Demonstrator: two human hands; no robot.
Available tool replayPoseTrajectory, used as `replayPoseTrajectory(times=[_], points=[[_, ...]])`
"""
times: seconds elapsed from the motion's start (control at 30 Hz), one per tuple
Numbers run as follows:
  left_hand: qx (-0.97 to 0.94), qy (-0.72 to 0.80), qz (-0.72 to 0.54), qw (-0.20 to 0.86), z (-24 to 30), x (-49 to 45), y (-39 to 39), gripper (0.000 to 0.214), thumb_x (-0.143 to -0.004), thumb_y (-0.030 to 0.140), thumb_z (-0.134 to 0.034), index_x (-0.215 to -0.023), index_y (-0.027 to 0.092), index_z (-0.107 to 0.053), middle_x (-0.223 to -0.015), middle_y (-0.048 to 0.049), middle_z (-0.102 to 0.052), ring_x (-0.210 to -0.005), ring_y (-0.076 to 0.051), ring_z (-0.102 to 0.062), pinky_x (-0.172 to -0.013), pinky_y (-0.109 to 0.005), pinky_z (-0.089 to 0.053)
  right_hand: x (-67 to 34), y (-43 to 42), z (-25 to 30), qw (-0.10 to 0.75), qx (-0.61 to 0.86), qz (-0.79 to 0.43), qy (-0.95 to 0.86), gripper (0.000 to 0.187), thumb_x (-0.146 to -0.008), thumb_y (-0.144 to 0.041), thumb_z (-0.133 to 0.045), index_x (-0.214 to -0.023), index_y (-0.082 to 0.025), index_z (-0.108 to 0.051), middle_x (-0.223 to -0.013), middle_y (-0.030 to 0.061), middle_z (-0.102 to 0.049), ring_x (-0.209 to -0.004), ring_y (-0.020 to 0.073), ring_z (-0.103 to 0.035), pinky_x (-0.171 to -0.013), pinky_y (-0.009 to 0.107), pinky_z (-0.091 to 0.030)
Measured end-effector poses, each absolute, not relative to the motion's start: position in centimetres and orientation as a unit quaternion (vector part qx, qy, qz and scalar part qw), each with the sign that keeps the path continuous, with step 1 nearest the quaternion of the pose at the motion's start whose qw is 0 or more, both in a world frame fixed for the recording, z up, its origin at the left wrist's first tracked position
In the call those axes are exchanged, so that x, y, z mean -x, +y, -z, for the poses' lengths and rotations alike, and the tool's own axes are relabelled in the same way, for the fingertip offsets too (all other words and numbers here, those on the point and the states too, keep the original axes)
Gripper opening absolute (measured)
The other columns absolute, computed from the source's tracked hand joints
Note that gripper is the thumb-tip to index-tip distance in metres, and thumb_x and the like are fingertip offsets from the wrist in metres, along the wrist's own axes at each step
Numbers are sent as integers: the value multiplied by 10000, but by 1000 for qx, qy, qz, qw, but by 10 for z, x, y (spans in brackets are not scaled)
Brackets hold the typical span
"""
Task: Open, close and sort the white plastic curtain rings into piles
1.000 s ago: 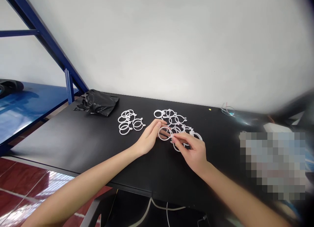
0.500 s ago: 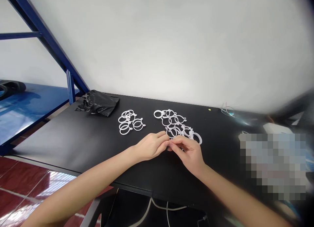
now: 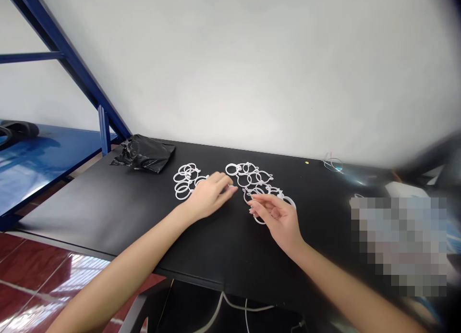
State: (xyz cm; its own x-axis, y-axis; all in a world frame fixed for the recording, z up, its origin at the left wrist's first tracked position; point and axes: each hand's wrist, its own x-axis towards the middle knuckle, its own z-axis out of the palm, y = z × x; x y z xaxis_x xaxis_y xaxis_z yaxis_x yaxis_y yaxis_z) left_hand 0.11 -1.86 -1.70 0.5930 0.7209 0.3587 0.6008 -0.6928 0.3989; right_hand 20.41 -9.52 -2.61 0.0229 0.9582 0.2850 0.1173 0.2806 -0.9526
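Note:
White curtain rings with small eyelets lie in two groups on the black table. My left hand is beside the left group of rings and partly covers it. Its fingers are curled toward the thumb, with a small white bit at the tips that I cannot make out. Close to the front of the right group of rings, my right hand has thumb and fingers pinched together. The lower arc of a white curtain ring shows under those fingers, which hide the rest.
A crumpled black plastic bag lies at the back left of the black table. Eyeglasses rest near the wall at right, by a blurred-out patch. A blue metal frame stands left. Cables hang below the front edge.
My hands, touching before, have come apart. The left has moved left and slightly away from me toward the left group; the right stays nearly in place, and a ring's arc now shows under it.

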Motion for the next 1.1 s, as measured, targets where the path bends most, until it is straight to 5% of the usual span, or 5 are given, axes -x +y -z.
replayPoseTrajectory(times=[0.43,0.63,0.8,1.1], points=[[-882,439,-171,20,21,40,17,231,-897,406,-582,-840,182,-590,-847,-50,-616,-830,-227,-523,-778,-364,-412,-208,-94,22,529,472,-262,-654,89,-872,-217,-615,-861,-206,-702,-777,32,-721,-663,168,-699,-573,272,-596],[-871,448,-199,13,19,38,14,233,-905,411,-572,-872,182,-591,-889,-52,-620,-850,-225,-534,-798,-370,-415,-214,-87,31,438,478,-130,-750,95,-844,-156,-627,-885,-224,-680,-890,46,-725,-848,228,-673,-768,404,-568],[-890,397,-221,42,15,25,2,209,-918,387,-556,-919,182,-592,-931,-59,-619,-890,-227,-527,-839,-380,-415,-216,-84,35,356,491,-89,-790,125,-837,-121,-613,-871,-226,-671,-846,32,-719,-821,241,-650,-812,466,-510],[-924,261,-221,170,18,-8,-29,294,-912,331,-570,-1175,201,-555,-1098,-89,-594,-1010,-230,-552,-876,-357,-465,-214,-84,33,399,463,-73,-788,158,-867,-104,-583,-842,-233,-671,-797,27,-718,-780,220,-652,-770,421,-503]])
